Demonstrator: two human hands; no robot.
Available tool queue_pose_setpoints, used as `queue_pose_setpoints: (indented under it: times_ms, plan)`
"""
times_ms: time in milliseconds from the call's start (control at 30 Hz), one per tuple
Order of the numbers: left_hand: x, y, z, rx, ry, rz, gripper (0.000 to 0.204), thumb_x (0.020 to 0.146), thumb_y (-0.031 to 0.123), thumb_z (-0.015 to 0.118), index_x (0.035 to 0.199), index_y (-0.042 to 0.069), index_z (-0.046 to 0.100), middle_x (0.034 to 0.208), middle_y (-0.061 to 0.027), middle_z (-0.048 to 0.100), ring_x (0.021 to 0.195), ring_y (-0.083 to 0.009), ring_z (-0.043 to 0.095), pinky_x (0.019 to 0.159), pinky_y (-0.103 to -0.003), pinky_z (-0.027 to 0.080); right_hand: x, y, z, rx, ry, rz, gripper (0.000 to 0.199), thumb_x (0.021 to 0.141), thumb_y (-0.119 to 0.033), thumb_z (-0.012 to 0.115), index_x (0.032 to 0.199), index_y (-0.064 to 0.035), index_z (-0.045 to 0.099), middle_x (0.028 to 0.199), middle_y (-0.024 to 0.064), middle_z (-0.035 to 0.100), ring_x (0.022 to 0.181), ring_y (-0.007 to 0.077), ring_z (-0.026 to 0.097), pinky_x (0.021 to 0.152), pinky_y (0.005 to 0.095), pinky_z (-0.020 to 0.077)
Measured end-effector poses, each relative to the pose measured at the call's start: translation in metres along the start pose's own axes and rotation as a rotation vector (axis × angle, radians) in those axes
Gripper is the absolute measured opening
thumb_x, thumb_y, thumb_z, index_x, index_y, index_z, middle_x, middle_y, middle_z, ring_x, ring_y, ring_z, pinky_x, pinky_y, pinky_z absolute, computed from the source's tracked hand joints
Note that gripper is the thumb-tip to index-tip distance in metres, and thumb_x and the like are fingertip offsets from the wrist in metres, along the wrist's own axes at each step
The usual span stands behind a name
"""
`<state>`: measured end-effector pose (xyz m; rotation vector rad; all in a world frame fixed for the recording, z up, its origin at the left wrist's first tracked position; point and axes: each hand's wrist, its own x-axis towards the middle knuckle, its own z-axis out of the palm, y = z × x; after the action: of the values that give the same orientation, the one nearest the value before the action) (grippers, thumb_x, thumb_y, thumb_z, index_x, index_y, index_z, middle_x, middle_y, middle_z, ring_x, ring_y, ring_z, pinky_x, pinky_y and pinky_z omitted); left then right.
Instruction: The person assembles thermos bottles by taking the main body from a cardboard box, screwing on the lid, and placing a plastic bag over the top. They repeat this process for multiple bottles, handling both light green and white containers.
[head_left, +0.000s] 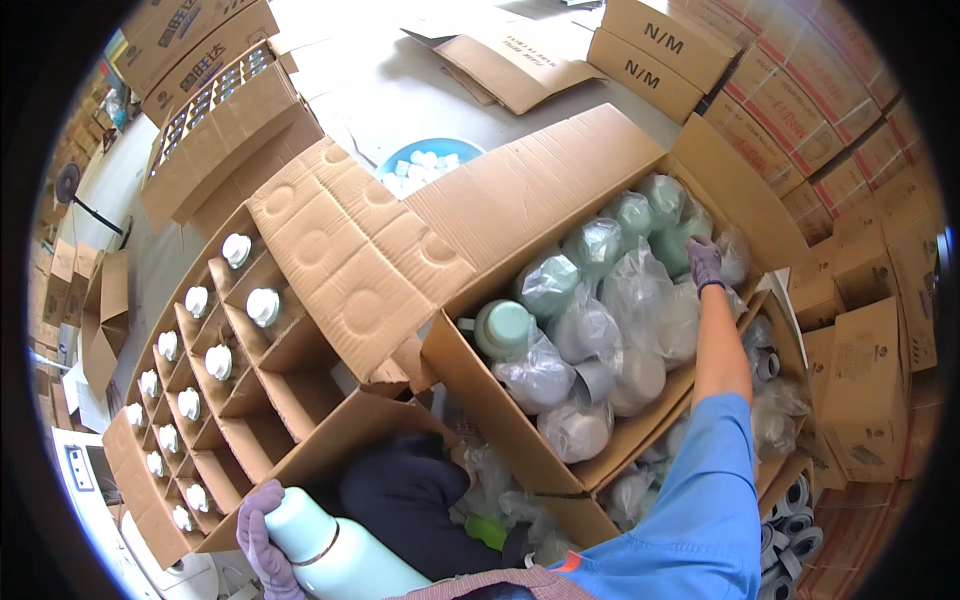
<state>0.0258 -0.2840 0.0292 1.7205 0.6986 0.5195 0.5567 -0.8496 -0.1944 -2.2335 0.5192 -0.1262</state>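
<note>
My left hand (268, 545), in a purple glove, is closed round the top of a pale turquoise bottle (345, 560), which lies tilted near my lap. Stretched far out to the right, my gloved right hand (705, 262) curls its fingers on a green cup (672, 248) in clear plastic wrap; its fingertips are partly hidden. That cup sits at the far end of an open carton (520, 440) full of wrapped green, grey and white cups. A green cup with a handle (503, 328) shows unwrapped at the carton's left side.
A divided carton (300, 450) at left holds several white-capped bottles (263, 306). Beyond the flaps is a blue basin (455, 148) of white caps. Stacked cartons (860, 390) line the right; another carton of bottles (235, 120) stands far left. More wrapped cups (775, 405) lie beside my right arm.
</note>
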Motion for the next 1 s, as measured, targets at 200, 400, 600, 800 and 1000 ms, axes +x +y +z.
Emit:
queue_pose_setpoints:
  times_ms: [200,400,600,800,1000]
  plan:
    - [0.036,-0.018,-0.018,-0.016,-0.059,0.008,0.036,0.101,0.027,0.038,0.1,-0.001,0.061,0.106,-0.0165,0.064,0.11,-0.0275,0.058,0.106,-0.038,0.038,0.14,0.138,-0.065,-0.064,0.133,0.013,0.047,0.087,-0.038,0.063,0.116,-0.0008,0.066,0.098,0.0037,0.066,0.085,0.0138,0.056,0.076,0.0317,0.0476]
    - [0.014,0.003,0.002,0.035,0.039,-0.054,0.032,0.1,0.026,0.041,0.099,0.0,0.061,0.107,-0.0158,0.064,0.111,-0.0266,0.058,0.106,-0.037,0.038,0.07,0.028,-0.034,0.52,0.094,0.133,0.055,0.095,-0.046,0.053,0.132,-0.0059,0.057,0.134,0.0075,0.057,0.122,0.0178,0.05,0.103,0.0305,0.0372]
    - [0.014,0.009,0.003,0.062,0.025,0.003,0.039,0.098,0.031,0.045,0.092,-0.003,0.064,0.101,-0.017,0.065,0.106,-0.03,0.06,0.101,-0.041,0.041,-0.028,-0.162,-0.091,0.454,-0.451,-0.565,0.047,0.098,-0.031,0.053,0.135,-0.0025,0.053,0.135,0.0095,0.056,0.125,0.0229,0.052,0.107,0.0399,0.0397]
    - [0.053,0.015,-0.036,0.015,-0.242,0.054,0.041,0.087,0.019,0.065,0.121,-0.004,0.06,0.121,-0.0143,0.061,0.112,-0.0232,0.058,0.099,-0.035,0.044,-0.277,-0.319,0.016,0.854,-1.506,-0.51,0.048,0.094,-0.031,0.062,0.126,0.0047,0.058,0.129,0.0167,0.06,0.115,0.0273,0.061,0.103,0.0398,0.0475]
    - [0.129,0.037,0.025,0.069,-0.69,0.182,0.073,0.082,0.006,0.074,0.143,0.002,0.035,0.139,-0.0112,0.045,0.126,-0.0235,0.05,0.101,-0.034,0.047,-0.504,-0.422,0.113,1.412,-2.182,-0.26,0.048,0.101,-0.031,0.047,0.136,0.0013,0.047,0.131,0.0143,0.055,0.121,0.0268,0.055,0.108,0.0422,0.0415]
